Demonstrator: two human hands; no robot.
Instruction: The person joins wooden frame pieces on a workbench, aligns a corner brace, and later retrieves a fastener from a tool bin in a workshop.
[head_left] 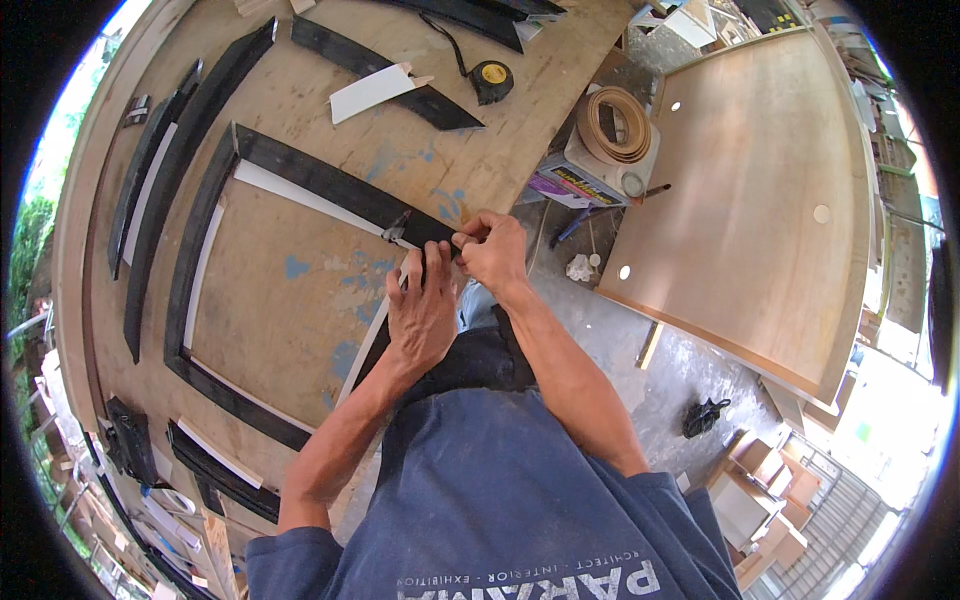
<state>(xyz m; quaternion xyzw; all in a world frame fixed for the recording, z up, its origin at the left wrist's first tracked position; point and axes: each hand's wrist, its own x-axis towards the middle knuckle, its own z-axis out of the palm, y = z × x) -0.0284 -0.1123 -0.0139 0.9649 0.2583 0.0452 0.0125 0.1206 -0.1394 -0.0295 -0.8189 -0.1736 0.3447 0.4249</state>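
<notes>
Head cam: black frame w/ white inner edging is lying on the worktop, its near-right corner sitting under both hands. Right hand is pinching at that corner; left hand is pressing fingertips beside it, underside hidden, so can't tell if that grip's clasping. Frame's looking light & stiff, prob. smooth, corner joints being the weak spots; holding it by opp. sides is seeming best. Further out, loose black strip is lying under a white offcut, tape measure resting nearby; beyond, coiled strip is sitting near a big wood panel.
</notes>
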